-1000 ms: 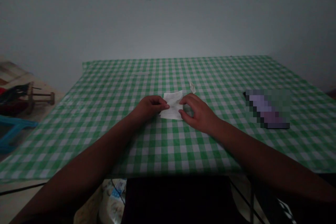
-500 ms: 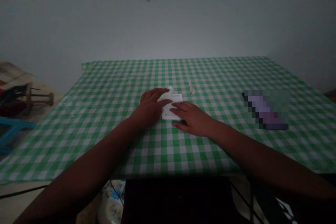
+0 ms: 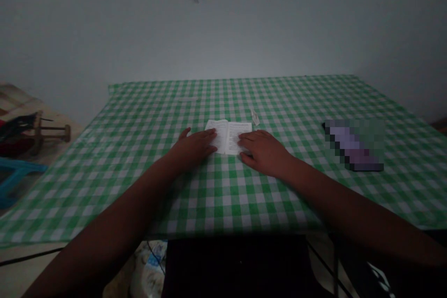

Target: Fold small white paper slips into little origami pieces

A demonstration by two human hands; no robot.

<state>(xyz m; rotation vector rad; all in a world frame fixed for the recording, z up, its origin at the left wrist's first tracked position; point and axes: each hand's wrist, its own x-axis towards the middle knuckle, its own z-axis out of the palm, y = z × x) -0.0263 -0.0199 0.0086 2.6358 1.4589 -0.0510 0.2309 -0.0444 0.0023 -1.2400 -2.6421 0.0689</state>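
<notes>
The small open booklet [image 3: 228, 136] lies near the middle of a table, on a green and white checked tablecloth [image 3: 279, 102], with its 2 printed pages facing up. The person's left hand [image 3: 193, 146] lies flat at the left side of the booklet, and its fingers [image 3: 209, 143] are a little spread and touch the left page. The right hand [image 3: 263, 151] lies flat in the same way at the right side, with its fingers [image 3: 246, 142] on the lower part of the right page. Neither of the 2 hands pinches the paper, but how strongly they press cannot be told. A small scrap of paper [image 3: 255, 117] lies just behind the booklet. Well apart to the right is a dark flat object [image 3: 352, 145], too blurred to name.
</notes>
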